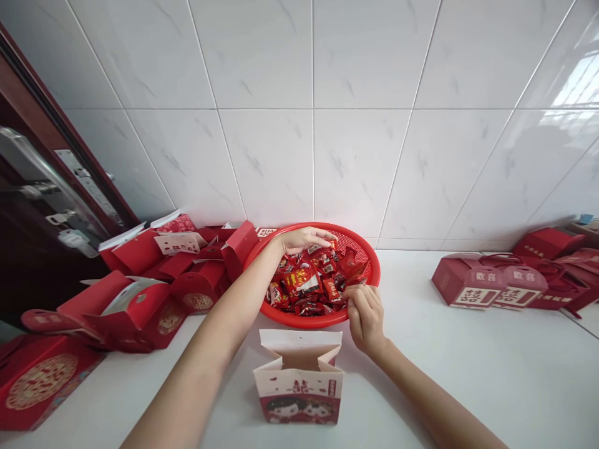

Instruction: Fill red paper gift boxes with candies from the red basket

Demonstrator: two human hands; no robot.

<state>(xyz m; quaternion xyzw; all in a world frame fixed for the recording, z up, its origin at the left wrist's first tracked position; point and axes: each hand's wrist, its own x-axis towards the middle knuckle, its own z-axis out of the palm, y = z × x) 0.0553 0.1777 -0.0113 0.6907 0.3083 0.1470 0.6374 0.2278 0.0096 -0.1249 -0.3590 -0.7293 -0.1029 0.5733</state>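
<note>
A red plastic basket (312, 322) on the white counter holds many small wrapped candies (302, 282), mostly in red packets. My left hand (306, 239) reaches over the back left of the basket, its fingers stretched out and touching the candies. At the basket's right side, my right hand (366, 313) is closed, with its fingers curled in over the candies by the rim. What it grips, if anything, is hidden. In front of the basket stands a cream and red paper gift box (298, 390), upright with its top open.
Several red gift boxes (135, 312) crowd the left of the counter, some with open tops. On the right are more boxes, including closed ones (468, 284). A white tiled wall (358, 168) rises behind the basket; a dark door (42, 206) is at the left.
</note>
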